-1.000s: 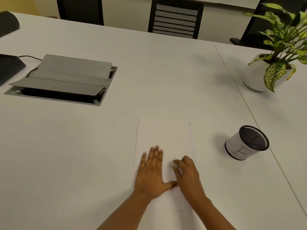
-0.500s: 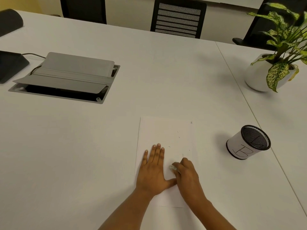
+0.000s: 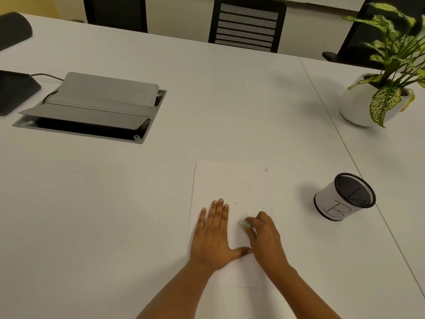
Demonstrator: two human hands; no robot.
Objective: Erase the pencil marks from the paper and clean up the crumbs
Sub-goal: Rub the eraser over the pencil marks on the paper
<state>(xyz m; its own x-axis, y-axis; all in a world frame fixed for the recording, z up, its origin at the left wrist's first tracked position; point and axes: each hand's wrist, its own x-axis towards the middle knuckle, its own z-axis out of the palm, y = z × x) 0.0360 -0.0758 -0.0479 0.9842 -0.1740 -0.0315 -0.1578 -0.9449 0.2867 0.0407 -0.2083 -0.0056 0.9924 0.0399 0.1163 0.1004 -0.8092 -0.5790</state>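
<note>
Pressing paper point(image 3: 230, 180) flat, left hand point(image 3: 213, 236); right hand point(image 3: 264, 238) pinching eraser point(image 3: 243, 224); white table point(image 3: 207, 100), black chairs point(image 3: 247, 26).

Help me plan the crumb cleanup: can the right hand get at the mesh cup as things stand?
Probably yes. The mesh cup stands upright beside the paper, on the same side as the right hand, with only bare table between them. That hand pinches the eraser, though, so its fingers are busy.

You can read one hand-drawn letter, "B"; it stands on the white label point(image 3: 331, 204) wrapped around your mesh pen cup point(image 3: 344, 196).
</note>
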